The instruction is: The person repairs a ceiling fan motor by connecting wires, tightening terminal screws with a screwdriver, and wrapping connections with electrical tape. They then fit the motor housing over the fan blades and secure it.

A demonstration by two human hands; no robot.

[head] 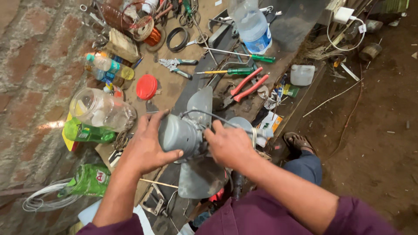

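A cluttered table (174, 89) runs from near to far beside a brick wall (30, 78) on the left. A clear plastic jar (101, 109) lies on its side at the left, with a green bottle (89, 133) just near of it and a red lid (146, 86) to its right. Farther off lie red-handled pliers (248, 85), two green-handled screwdrivers (235, 70) and a clear water bottle (252, 26). A small white jug (301, 75) sits at the right edge. A white charger (344, 15) with its cable lies far right. A coil of white wire (41, 198) rests near left.
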